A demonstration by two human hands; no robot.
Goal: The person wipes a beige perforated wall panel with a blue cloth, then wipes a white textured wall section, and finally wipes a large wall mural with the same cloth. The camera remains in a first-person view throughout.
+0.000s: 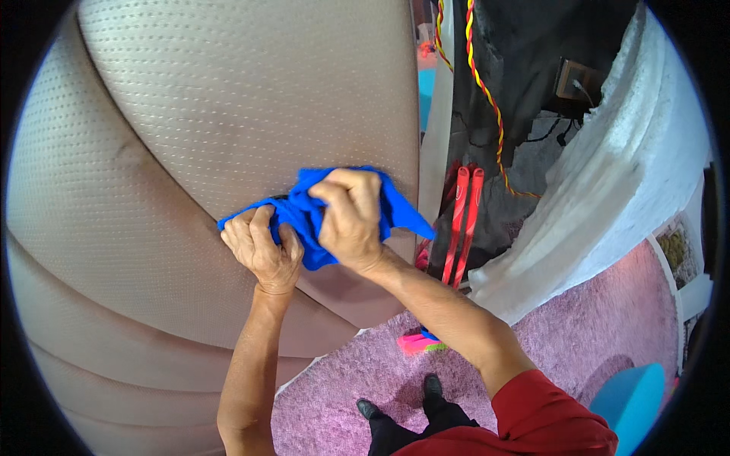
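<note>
A blue cloth (406,208) lies bunched against a large beige padded panel (256,102) with rows of small dimples. My right hand (351,219) grips the middle of the cloth, its fingers curled into the fabric. To its left, my left hand (262,245) clutches the cloth's other end, knuckles up, close to a dark seam in the panel. One corner of the cloth sticks out past the panel's right edge. A small dark thing shows just above the cloth between the hands, mostly covered.
Two red bars (463,222) stand right of the panel. A twisted red and yellow cord (487,94) hangs beside a white draped sheet (616,188). Pink carpet (604,308) covers the floor, with a bright pink item (415,343) on it. A blue rounded object (630,402) is at lower right.
</note>
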